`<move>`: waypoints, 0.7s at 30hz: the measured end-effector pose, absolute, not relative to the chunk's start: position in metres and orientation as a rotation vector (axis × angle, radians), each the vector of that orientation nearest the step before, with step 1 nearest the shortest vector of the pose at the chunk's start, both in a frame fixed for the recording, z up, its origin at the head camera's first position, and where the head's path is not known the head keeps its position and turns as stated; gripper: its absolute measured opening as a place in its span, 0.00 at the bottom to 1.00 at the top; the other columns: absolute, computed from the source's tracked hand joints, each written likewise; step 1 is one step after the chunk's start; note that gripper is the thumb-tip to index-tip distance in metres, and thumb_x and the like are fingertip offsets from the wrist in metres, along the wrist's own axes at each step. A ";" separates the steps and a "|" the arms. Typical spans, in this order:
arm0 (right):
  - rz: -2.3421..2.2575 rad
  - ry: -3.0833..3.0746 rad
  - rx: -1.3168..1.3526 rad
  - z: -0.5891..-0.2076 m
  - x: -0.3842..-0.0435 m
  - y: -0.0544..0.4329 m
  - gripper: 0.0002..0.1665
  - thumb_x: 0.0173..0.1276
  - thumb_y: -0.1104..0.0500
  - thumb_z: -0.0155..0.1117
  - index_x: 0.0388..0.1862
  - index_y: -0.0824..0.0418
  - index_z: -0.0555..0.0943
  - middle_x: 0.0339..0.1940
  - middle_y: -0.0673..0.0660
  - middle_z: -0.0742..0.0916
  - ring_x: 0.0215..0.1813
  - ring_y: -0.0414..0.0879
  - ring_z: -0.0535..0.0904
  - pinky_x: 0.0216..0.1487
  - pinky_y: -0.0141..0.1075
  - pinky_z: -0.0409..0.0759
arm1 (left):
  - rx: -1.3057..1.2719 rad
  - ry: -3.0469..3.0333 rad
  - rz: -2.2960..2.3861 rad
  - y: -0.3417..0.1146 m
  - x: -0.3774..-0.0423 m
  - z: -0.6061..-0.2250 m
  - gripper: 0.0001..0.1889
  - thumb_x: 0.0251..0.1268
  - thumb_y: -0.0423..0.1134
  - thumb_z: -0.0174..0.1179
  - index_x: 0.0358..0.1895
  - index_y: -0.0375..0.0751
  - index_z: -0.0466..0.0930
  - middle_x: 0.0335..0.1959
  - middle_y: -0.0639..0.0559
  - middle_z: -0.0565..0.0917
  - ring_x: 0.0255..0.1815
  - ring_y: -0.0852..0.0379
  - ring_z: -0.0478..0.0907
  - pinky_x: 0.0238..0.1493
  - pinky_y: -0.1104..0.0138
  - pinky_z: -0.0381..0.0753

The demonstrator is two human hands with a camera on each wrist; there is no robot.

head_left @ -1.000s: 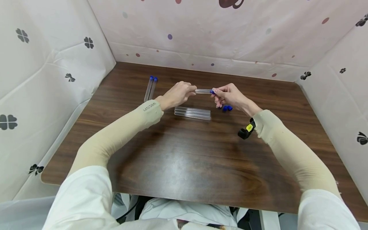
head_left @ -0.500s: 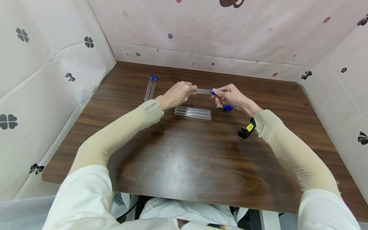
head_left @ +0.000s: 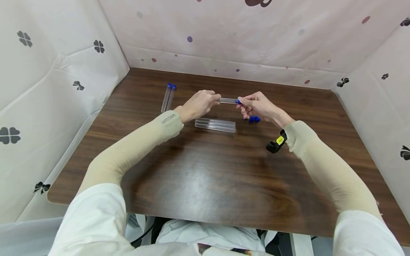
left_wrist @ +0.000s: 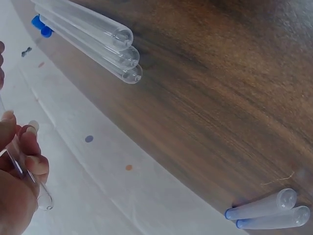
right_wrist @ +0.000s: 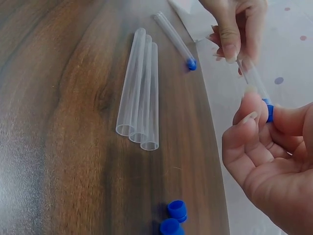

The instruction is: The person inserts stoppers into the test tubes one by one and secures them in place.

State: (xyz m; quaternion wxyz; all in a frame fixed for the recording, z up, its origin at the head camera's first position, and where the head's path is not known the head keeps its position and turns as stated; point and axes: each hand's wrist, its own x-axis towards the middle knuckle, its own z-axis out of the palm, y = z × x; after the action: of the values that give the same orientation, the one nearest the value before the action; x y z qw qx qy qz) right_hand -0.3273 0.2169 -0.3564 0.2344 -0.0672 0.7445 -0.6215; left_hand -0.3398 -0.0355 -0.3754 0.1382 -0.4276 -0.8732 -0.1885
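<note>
A slim, clear, round-bottomed plastic tube (head_left: 229,101) is held level above the tabletop (head_left: 205,185), between the two hands: its rounded end is pinched in the left grip (head_left: 200,104), while the small blue plastic cap (right_wrist: 267,110) at its mouth is clamped between thumb and fingers of the right grip (head_left: 258,106). Whether the cap is fully seated cannot be told. For a sound fit, tube and cap are best kept in one line, with pressure applied straight along the length and perhaps a slight twist; the thin wall should not be squeezed hard, and a tilted cap could jam. On the brown wood-grain tabletop, three uncapped clear tubes (right_wrist: 139,93) are laid side by side, mouths to the right, where two loose blue caps (head_left: 254,119) can be reached easily. Two blue-capped tubes (head_left: 168,99) are laid together farther left, caps toward the back. The space is enclosed by pale hanging sheets, printed with dark clovers at the left (head_left: 48,89) and coloured dots behind (head_left: 208,53).
</note>
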 end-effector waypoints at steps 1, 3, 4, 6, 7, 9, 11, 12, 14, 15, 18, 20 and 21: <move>-1.701 2.046 -0.185 -0.356 -0.327 0.217 0.21 0.73 0.51 0.54 0.35 0.68 0.82 0.18 0.53 0.81 0.18 0.43 0.77 0.26 0.36 0.81 | -1.233 -2.522 -0.547 -0.035 -0.340 -0.376 0.08 0.72 0.38 0.54 0.35 0.38 0.77 0.28 0.46 0.80 0.28 0.53 0.77 0.33 0.64 0.78; -1.698 2.042 -0.184 -0.356 -0.327 0.217 0.21 0.73 0.51 0.54 0.34 0.68 0.82 0.18 0.52 0.81 0.19 0.43 0.77 0.26 0.35 0.81 | -1.225 -2.514 -0.539 -0.035 -0.339 -0.376 0.08 0.71 0.38 0.54 0.35 0.38 0.77 0.28 0.46 0.80 0.29 0.52 0.77 0.34 0.63 0.78; -1.696 2.038 -0.181 -0.356 -0.327 0.216 0.21 0.74 0.51 0.54 0.34 0.68 0.83 0.18 0.52 0.81 0.19 0.43 0.77 0.26 0.35 0.80 | -1.223 -2.511 -0.536 -0.035 -0.339 -0.376 0.08 0.71 0.38 0.54 0.35 0.38 0.77 0.27 0.46 0.80 0.29 0.52 0.78 0.34 0.63 0.78; -1.696 2.024 -0.179 -0.355 -0.327 0.216 0.21 0.74 0.52 0.54 0.35 0.69 0.82 0.19 0.52 0.81 0.19 0.43 0.77 0.27 0.35 0.80 | -1.221 -2.503 -0.526 -0.035 -0.338 -0.377 0.07 0.71 0.37 0.55 0.35 0.38 0.77 0.27 0.46 0.80 0.29 0.51 0.77 0.34 0.63 0.78; -1.703 2.013 -0.175 -0.355 -0.326 0.215 0.21 0.74 0.52 0.53 0.36 0.69 0.82 0.19 0.53 0.81 0.19 0.43 0.76 0.27 0.35 0.80 | -1.222 -2.498 -0.527 -0.035 -0.338 -0.377 0.07 0.71 0.37 0.55 0.35 0.37 0.77 0.27 0.45 0.80 0.29 0.51 0.77 0.34 0.62 0.78; -1.722 1.989 -0.176 -0.354 -0.326 0.215 0.21 0.74 0.52 0.53 0.36 0.69 0.81 0.19 0.53 0.80 0.20 0.43 0.76 0.26 0.35 0.79 | -1.220 -2.485 -0.526 -0.035 -0.338 -0.376 0.07 0.70 0.37 0.55 0.35 0.37 0.77 0.28 0.45 0.80 0.29 0.51 0.77 0.34 0.62 0.78; -1.739 1.969 -0.178 -0.353 -0.326 0.216 0.21 0.75 0.52 0.52 0.36 0.69 0.81 0.19 0.53 0.80 0.20 0.43 0.76 0.26 0.34 0.79 | -1.218 -2.475 -0.530 -0.034 -0.338 -0.376 0.06 0.70 0.36 0.55 0.35 0.37 0.77 0.28 0.45 0.80 0.29 0.50 0.76 0.35 0.62 0.78; -1.744 1.961 -0.176 -0.353 -0.326 0.216 0.21 0.75 0.52 0.52 0.36 0.69 0.81 0.20 0.53 0.80 0.20 0.43 0.76 0.26 0.34 0.79 | -1.219 -2.471 -0.530 -0.034 -0.338 -0.376 0.06 0.70 0.36 0.55 0.36 0.37 0.77 0.28 0.45 0.80 0.29 0.50 0.76 0.35 0.62 0.78; -1.738 1.950 -0.175 -0.353 -0.327 0.217 0.21 0.75 0.52 0.52 0.37 0.70 0.81 0.20 0.53 0.80 0.21 0.44 0.76 0.27 0.34 0.79 | -1.219 -2.476 -0.525 -0.034 -0.338 -0.376 0.07 0.71 0.37 0.55 0.36 0.37 0.77 0.29 0.45 0.80 0.30 0.50 0.77 0.36 0.62 0.78; -1.727 1.949 -0.175 -0.354 -0.327 0.217 0.21 0.75 0.52 0.51 0.38 0.70 0.80 0.21 0.53 0.80 0.21 0.43 0.76 0.27 0.34 0.79 | -1.220 -2.483 -0.520 -0.034 -0.338 -0.376 0.07 0.71 0.37 0.54 0.36 0.37 0.77 0.29 0.45 0.80 0.30 0.50 0.77 0.36 0.62 0.79; -1.698 1.955 -0.177 -0.357 -0.328 0.217 0.23 0.75 0.52 0.51 0.42 0.74 0.77 0.21 0.53 0.80 0.22 0.43 0.76 0.28 0.34 0.79 | -1.224 -2.509 -0.509 -0.034 -0.338 -0.377 0.09 0.72 0.39 0.53 0.37 0.38 0.77 0.29 0.45 0.81 0.30 0.51 0.78 0.36 0.63 0.79; -1.690 1.967 -0.183 -0.359 -0.328 0.216 0.24 0.75 0.52 0.50 0.44 0.76 0.75 0.22 0.53 0.80 0.23 0.43 0.77 0.29 0.34 0.79 | -1.227 -2.523 -0.522 -0.034 -0.338 -0.378 0.10 0.72 0.40 0.53 0.36 0.37 0.78 0.29 0.45 0.81 0.30 0.51 0.78 0.35 0.63 0.79; -1.692 1.975 -0.183 -0.360 -0.328 0.216 0.25 0.75 0.52 0.50 0.45 0.77 0.75 0.22 0.53 0.80 0.23 0.43 0.77 0.29 0.35 0.80 | -1.229 -2.527 -0.529 -0.034 -0.338 -0.378 0.10 0.72 0.40 0.52 0.36 0.37 0.78 0.29 0.45 0.81 0.30 0.52 0.78 0.35 0.64 0.79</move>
State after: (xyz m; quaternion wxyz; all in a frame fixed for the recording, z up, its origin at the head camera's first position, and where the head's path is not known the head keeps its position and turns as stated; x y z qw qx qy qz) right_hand -0.3276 0.2159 -0.3596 0.2641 -0.0675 0.7307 -0.6259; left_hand -0.3384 -0.0338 -0.3784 0.1407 -0.4255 -0.8750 -0.1833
